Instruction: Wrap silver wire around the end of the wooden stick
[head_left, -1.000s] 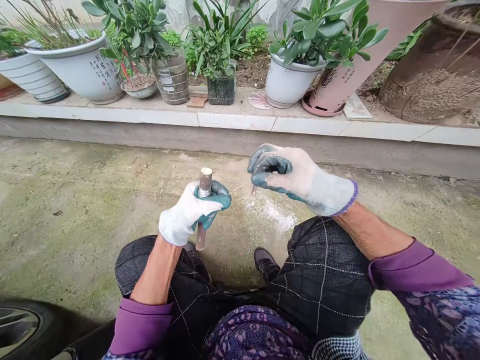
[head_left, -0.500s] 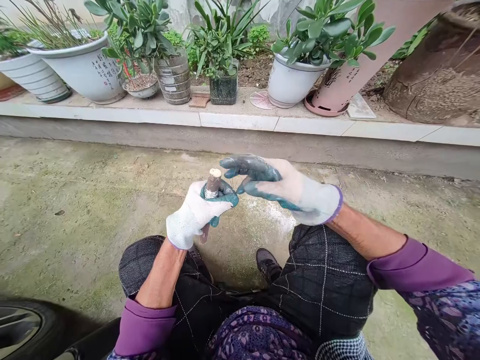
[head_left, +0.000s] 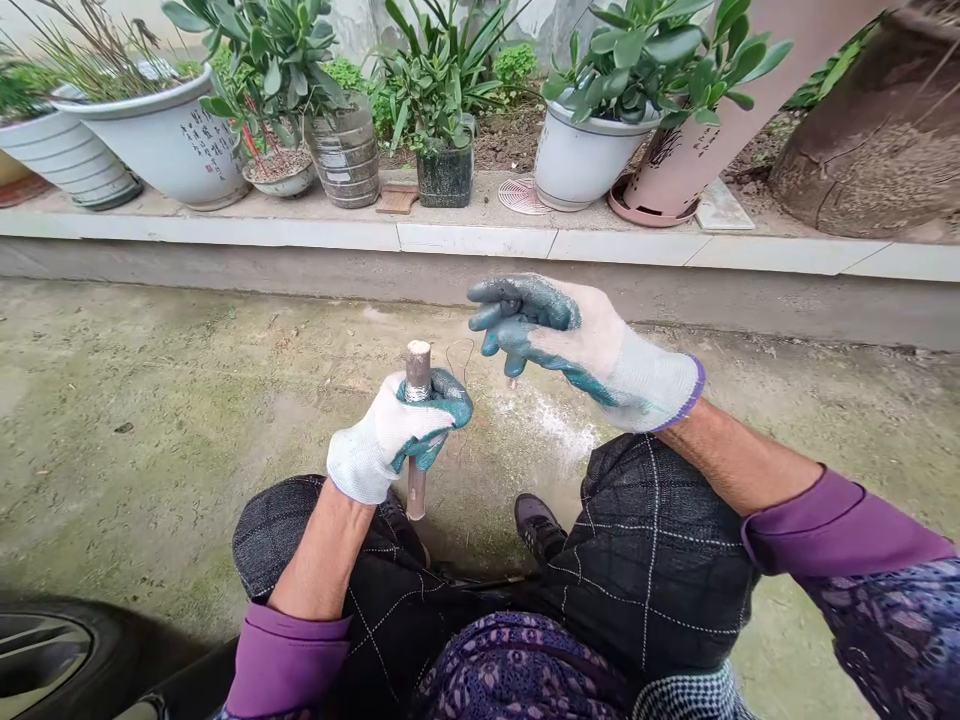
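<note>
So the left hand [head_left: 396, 430] has a near-upright stick [head_left: 418, 367] gripped tight, wire [head_left: 418, 393] wrapped just above the fist. If that thumb eases off, the slack end could spring loose imo. Right hand [head_left: 581, 330] looks empty, fingers loosely spread, further off than half a second ago.

Brown stick [head_left: 418, 369], white-and-teal gloves [head_left: 600, 335]
</note>
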